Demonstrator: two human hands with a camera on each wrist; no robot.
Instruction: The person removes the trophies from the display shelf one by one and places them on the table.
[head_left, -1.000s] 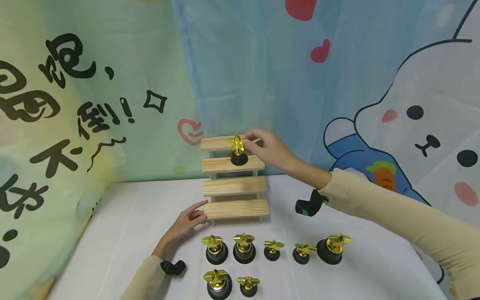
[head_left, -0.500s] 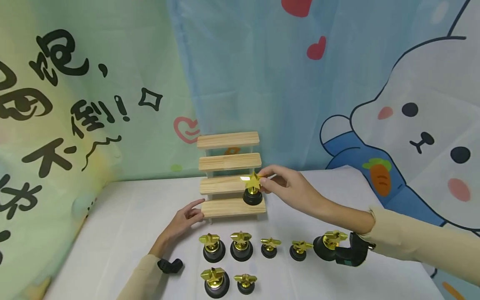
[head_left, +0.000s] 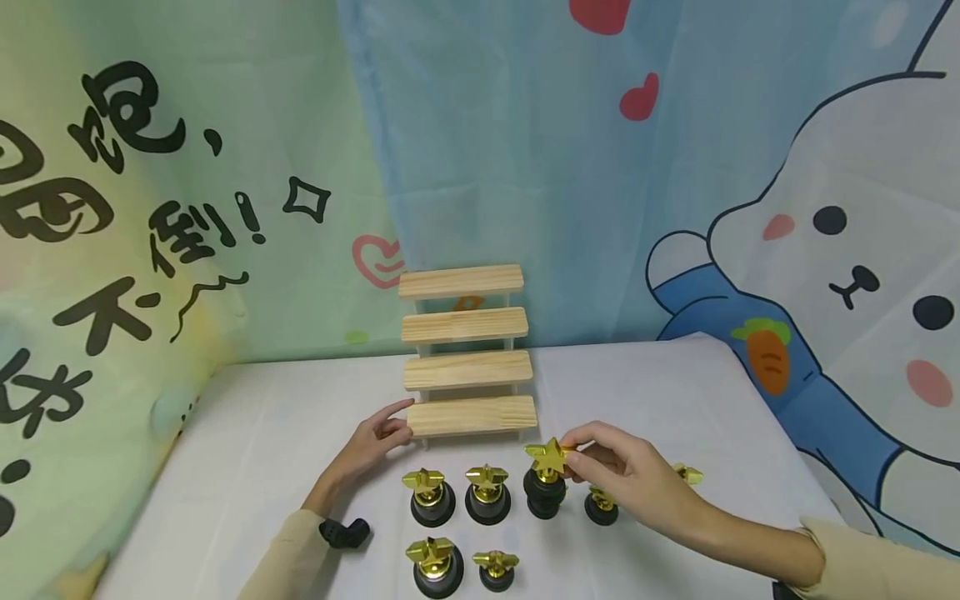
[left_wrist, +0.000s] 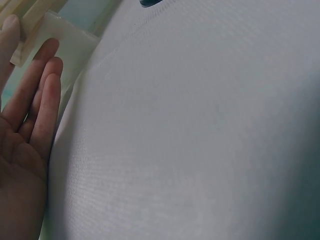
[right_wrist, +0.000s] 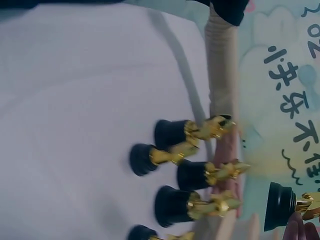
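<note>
My right hand (head_left: 626, 471) pinches a small gold star trophy (head_left: 545, 458) by its star. The trophy stays upright above the table, its black base (right_wrist: 280, 207) overlapping a smaller trophy behind it in the head view. At the left end of the lowest step of a wooden tiered shelf (head_left: 472, 417), my left hand (head_left: 371, 446) rests its fingertips. Straight fingers (left_wrist: 46, 107) of that hand show beside the shelf in the left wrist view. Several more trophies stand on the white cloth, such as a trophy (head_left: 487, 496) in front of the shelf.
Nearer the front edge stand a large trophy (head_left: 435, 568) and a small trophy (head_left: 496, 572). Another trophy (head_left: 602, 507) sits right of the held one; one more (head_left: 688, 473) is mostly hidden behind my right hand. A printed curtain (head_left: 480, 167) hangs behind the shelf.
My right hand has carried the trophy from the shelf's upper steps down and to the right, out over the row of trophies. The left hand has stayed at the lowest step.
</note>
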